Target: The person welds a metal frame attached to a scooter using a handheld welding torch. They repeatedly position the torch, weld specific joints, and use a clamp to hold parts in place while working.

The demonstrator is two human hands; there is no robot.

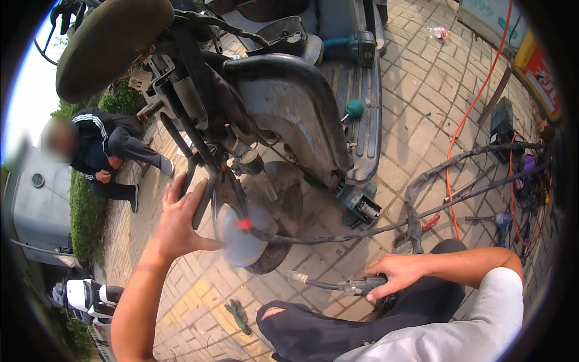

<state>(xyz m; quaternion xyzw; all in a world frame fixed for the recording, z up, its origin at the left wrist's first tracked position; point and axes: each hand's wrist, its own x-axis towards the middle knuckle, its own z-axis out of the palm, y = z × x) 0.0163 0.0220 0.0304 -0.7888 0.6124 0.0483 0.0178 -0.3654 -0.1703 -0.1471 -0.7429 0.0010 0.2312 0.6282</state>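
Observation:
My right hand (pixel 395 274) is wrapped around the black handle of a welding gun (pixel 362 286), whose curved neck and pale nozzle point left above the paving. My left hand (pixel 175 229) has its fingers stretched out and its thumb apart. Those fingers lie against or just beside a dark flat bar (pixel 207 202) on the front frame of a tipped or partly dismantled scooter (pixel 283 90). Whether they touch it I cannot tell. Near my left thumb, a pale grey rounded shape (pixel 246 238) overlaps the dark wheel; its kind is unclear. Just above it is a red piece (pixel 244 224).
A thick black cable (pixel 356 234) crosses from the right to the scooter. A green power tool (pixel 360 205) and a dark glove (pixel 238 317) lie on the paving. Tools and wires (pixel 525 181) crowd the right. A person (pixel 111 148) sits by the hedge at left.

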